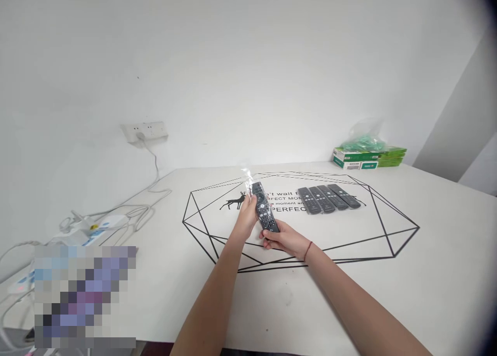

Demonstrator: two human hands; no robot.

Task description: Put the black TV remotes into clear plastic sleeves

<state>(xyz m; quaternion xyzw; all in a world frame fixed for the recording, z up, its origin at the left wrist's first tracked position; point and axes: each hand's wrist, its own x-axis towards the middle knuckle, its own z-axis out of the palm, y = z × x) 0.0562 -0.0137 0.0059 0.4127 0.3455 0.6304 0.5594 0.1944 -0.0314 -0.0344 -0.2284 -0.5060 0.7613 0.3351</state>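
A black remote control (264,207) in a clear plastic sleeve is held above the table, tilted with its buttons facing me. My left hand (247,215) grips its left side, the thumb on the face near the upper end. The lower end is pinched by my right hand (281,238), thumb on top and fingers beneath. Loose clear plastic (247,174) sticks up past the remote's far end. To the right, several more black remote controls (328,199) lie side by side on the table, buttons up.
White table (310,294) printed with black lines, lettering and deer. Green and white boxes (355,159) with a plastic bag (365,136) on top stand at the back right. On the left are tangled cables (135,211), a power strip (104,229), and a blurred-out patch (85,296). A wall socket (149,131) is behind.
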